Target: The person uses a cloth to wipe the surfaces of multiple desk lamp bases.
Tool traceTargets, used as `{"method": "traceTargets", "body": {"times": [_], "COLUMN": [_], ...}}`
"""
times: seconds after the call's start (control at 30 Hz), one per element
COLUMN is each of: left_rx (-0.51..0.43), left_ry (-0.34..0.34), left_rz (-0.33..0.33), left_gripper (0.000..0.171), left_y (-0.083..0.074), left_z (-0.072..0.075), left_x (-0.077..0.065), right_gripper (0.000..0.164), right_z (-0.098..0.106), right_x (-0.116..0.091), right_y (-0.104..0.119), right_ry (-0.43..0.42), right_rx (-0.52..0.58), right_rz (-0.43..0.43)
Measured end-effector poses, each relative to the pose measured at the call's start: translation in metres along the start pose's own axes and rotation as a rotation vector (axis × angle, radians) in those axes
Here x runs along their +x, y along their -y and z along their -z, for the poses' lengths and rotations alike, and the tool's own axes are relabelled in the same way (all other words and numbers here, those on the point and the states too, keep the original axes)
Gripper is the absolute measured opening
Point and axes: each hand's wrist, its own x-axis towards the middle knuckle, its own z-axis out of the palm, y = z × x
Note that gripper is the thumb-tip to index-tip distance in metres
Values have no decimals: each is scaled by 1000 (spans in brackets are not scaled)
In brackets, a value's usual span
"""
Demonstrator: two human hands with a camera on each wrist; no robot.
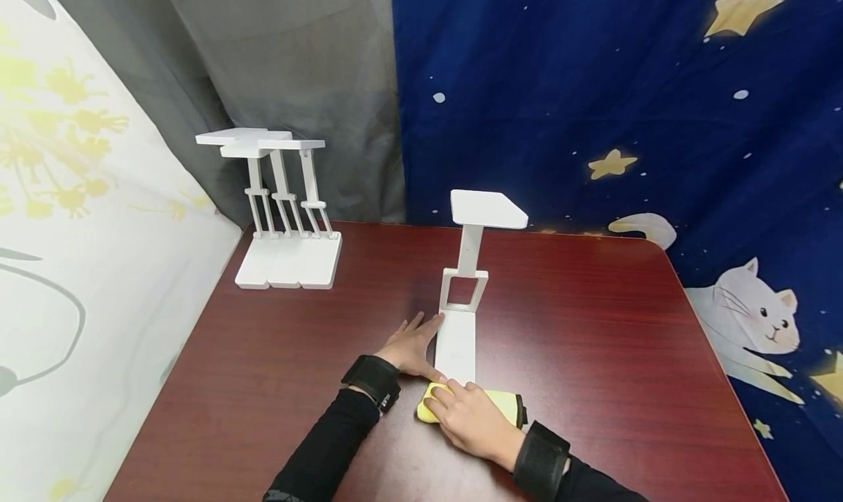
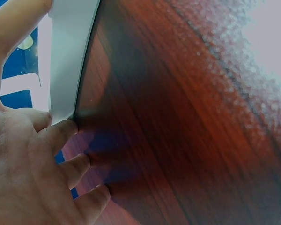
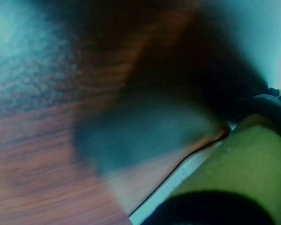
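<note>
A white folding stand (image 1: 456, 345) with a flat base, hinged arm and tilted top plate stands on the table. Against the left side of its base rests my left hand (image 1: 410, 350), fingers spread. The left wrist view shows fingertips (image 2: 68, 125) of that hand at the edge of a white panel (image 2: 68, 61). In front of the base, my right hand (image 1: 476, 423) holds a folded yellow cloth (image 1: 506, 405) with a dark edge, its fingers bent over the left end. The thumb of the right hand is hidden. Blur covers much of the right wrist view.
Several similar white stands (image 1: 286, 262) are lined up side by side at the back left of the dark red table (image 1: 593, 356). Behind the table hang a grey curtain (image 1: 316, 55) and a blue one (image 1: 527, 63); a patterned white cloth (image 1: 99, 268) borders the left.
</note>
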Motion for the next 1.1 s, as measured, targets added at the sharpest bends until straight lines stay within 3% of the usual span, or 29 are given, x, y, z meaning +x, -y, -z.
{"method": "traceTargets", "body": {"times": [0.43,1.1], "left_rx": [-30,-46], "left_ry": [-3,-19], "left_rz": [-5,-18], "left_gripper": [122,124], "left_y": [0,2], "left_z": [0,-2], "left_x": [-1,0], "right_gripper": [29,37], "right_z": [3,16], "right_x": [-10,-31], "right_y": [-5,-12], "right_ry": [27,66], "right_rx": [33,33], "right_rz": [-36,-74]}}
